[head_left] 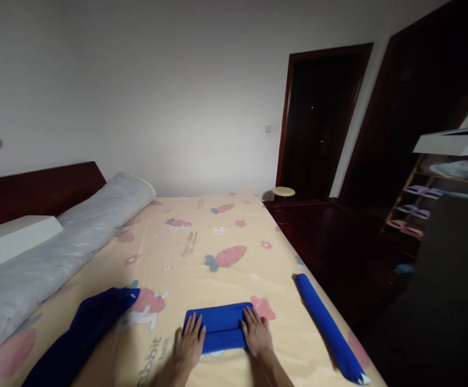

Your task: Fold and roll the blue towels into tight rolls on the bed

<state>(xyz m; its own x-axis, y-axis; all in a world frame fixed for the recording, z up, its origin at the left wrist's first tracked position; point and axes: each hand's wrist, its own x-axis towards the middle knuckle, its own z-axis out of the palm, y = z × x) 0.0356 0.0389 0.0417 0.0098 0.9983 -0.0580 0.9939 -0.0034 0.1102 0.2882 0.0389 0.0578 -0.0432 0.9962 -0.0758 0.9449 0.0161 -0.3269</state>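
Note:
A blue cloth (pixel 222 329), folded into a flat rectangle with a crease running across it, lies on the patterned bed sheet (pixel 201 279). My left hand (pixel 191 341) rests flat on its left end, fingers stretched out. On the right end lies my right hand (pixel 257 332), its fingers also extended. Further right, near the bed's edge, is a long blue roll (pixel 328 328) with a small white piece at its near end. A darker blue cloth (pixel 84 333) lies loosely to the left.
A rolled grey mattress or quilt (pixel 97 217) and a white box (pixel 18 236) lie along the headboard (pixel 40 185) side. Beyond the bed stand a round stool (pixel 283 192) and a dark door (pixel 323 123). A shoe rack (pixel 405 201) is at the right.

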